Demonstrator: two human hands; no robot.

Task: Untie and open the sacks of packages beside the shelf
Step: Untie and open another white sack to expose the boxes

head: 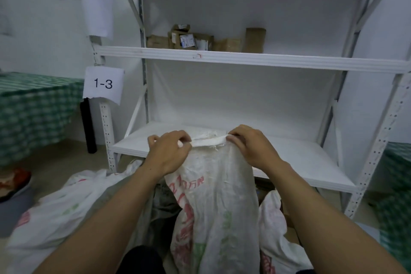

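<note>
White walls are framing the metal shelf we are facing, and a green checked table is standing to its left. We are holding the tall sack upright in front of the lowest board, between a left sack and a right sack slumping on the floor. Cardboard boxes are lying on the upper board. Our left hand and right hand are each pinching the sack's rolled top edge.
</note>
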